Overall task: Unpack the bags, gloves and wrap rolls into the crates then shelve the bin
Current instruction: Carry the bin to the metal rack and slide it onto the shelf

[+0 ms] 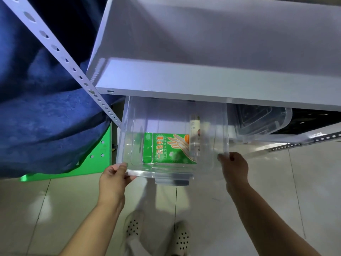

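**Clear bin half under the shelf, gripped at both near corners**

Clear bin [129, 137] part-way beneath the white shelf board [203, 84], near end jutting out over the tiled floor [295, 182]. Left hand [112, 180] curled round the near left corner of the rim; right hand [234, 167] curled round the near right corner. Inside: 1 green glove packet [166, 150] flat on the bottom, 1 wrap roll [195, 133] just beside it on the right. Second clear tub [262, 121] further right under the same shelf. Blue cloth [46, 108] at left.
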`<state>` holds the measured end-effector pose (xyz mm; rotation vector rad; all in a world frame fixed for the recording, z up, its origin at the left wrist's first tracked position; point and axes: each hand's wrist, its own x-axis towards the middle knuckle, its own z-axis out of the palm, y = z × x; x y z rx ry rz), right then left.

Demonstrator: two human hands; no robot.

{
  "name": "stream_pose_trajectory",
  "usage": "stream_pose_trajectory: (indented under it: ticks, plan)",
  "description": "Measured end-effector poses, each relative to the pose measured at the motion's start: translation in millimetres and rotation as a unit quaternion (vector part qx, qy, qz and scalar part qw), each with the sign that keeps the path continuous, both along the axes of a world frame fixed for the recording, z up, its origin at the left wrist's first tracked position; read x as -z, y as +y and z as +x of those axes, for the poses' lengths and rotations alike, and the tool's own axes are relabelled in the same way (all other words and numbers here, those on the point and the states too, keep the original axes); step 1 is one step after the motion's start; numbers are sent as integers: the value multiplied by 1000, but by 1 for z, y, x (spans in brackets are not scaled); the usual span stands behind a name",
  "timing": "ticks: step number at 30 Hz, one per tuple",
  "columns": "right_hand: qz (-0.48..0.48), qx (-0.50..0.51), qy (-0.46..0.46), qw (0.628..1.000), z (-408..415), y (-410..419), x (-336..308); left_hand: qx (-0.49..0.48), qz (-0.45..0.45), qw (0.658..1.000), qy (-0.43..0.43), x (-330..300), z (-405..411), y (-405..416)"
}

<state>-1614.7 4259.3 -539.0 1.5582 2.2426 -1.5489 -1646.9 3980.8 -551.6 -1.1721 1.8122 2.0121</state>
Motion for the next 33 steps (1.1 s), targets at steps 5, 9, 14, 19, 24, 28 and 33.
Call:
stream_pose_trajectory:
  ticks: [5,9,14,19,24,28,33]
  plan:
    - [-23,12,57,998,-12,3,-6,-8,7,1000,-7,-5,-28,17]
    - [-25,5,75,997,-13,22,-10,-8,14,1000,19,-4,-46,25]
    - [188,162,112,962,-7,70,-24,4,2,1000,19,-2,-51,29]
    - [165,88,136,973,-40,102,-37,10,-29,999,21,-5,-53,31]
    - [145,33,150,978,-54,109,-38,62,-40,996,44,-2,-50,30]
    - [144,-31,160,976,-60,84,-41,59,-31,996,54,0,-49,25]
    - [184,-90,173,964,-60,27,-41,82,-2,994,69,-5,-50,20]
